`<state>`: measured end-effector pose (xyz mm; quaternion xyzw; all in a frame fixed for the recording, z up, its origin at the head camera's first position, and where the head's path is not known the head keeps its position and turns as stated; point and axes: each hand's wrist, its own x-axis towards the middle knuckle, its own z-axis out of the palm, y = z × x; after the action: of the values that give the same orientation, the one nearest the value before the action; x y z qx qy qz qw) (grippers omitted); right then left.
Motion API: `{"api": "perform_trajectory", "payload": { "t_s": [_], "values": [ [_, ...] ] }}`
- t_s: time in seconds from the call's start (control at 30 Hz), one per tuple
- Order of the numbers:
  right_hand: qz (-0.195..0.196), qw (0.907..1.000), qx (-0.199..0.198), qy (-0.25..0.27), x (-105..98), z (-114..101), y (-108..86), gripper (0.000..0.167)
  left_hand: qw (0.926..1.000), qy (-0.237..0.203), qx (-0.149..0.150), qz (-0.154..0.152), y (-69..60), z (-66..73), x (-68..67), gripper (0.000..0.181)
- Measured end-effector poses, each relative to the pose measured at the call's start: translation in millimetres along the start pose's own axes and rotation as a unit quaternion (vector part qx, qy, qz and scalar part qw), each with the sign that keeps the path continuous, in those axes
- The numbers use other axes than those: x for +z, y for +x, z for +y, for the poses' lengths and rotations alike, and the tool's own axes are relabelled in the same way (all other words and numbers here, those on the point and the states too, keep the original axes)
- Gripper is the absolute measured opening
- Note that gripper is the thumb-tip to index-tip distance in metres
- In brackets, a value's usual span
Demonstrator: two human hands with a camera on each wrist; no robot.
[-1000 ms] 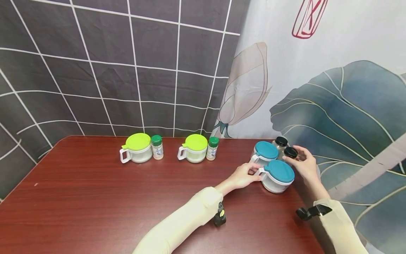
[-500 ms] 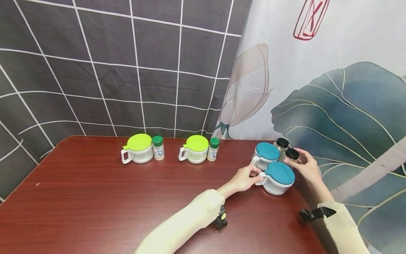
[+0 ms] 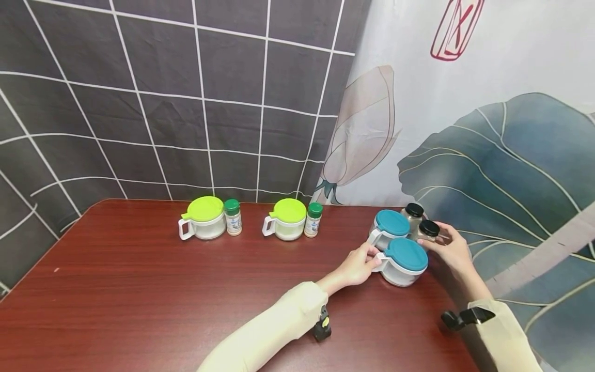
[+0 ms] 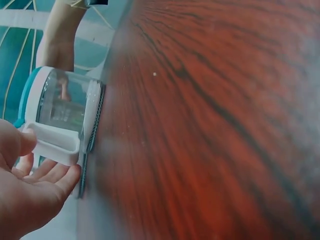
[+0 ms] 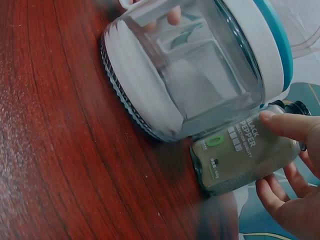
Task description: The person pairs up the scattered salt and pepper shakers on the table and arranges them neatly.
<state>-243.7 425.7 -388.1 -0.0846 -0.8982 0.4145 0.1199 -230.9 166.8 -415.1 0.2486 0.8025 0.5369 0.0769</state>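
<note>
My left hand (image 3: 355,266) holds the white handle (image 4: 57,142) of a glass seasoning jar (image 3: 401,274) with a blue lid, thumb above and fingers below in the left wrist view. With thumb and fingers, my right hand (image 3: 452,250) grips a black pepper bottle (image 5: 240,150) with a black cap, just right of that jar. White powder lies in the jar (image 5: 145,75). Behind it stands a second blue-lidded jar (image 3: 392,222), partly hidden. Another black-capped bottle (image 3: 412,212) is beside that one, at the back.
Two lime-lidded seasoning jars (image 3: 204,212) (image 3: 287,213) stand along the table's back edge, each with a green-capped shaker (image 3: 233,219) (image 3: 313,221) on its right. A patterned curtain (image 3: 488,170) borders the reddish-brown table (image 3: 186,289) on the right.
The front blue-lidded jar has shifted slightly left with my left hand, so more of the pepper bottle shows. The bottle in my right hand has come slightly nearer. The lime-lidded jars have stayed put.
</note>
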Motion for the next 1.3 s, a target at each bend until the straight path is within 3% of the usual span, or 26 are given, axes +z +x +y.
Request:
{"api": "perform_trajectory", "payload": {
  "t_s": [0.3,0.63,1.0,1.3],
  "values": [
    [0.004,0.9996,0.001,-0.029,0,1,-1.8,0.07,0.9982,-0.053,0.023,0.018,1.7,1.8,-1.7,0.026],
    [0.011,0.9995,-0.028,-0.008,2,2,-4.2,0.062,0.9935,-0.059,0.028,0.093,0.9,4.9,6.5,0.028],
    [0.014,0.9994,-0.028,-0.015,2,1,-5.6,0.062,0.9915,-0.03,0.026,0.124,0.6,5.2,10.2,0.029],
    [0.029,0.9989,-0.027,-0.027,3,2,-4.0,0.061,0.9892,-0.004,0.007,0.146,0.2,7.0,11.9,0.024]
  ]
}}
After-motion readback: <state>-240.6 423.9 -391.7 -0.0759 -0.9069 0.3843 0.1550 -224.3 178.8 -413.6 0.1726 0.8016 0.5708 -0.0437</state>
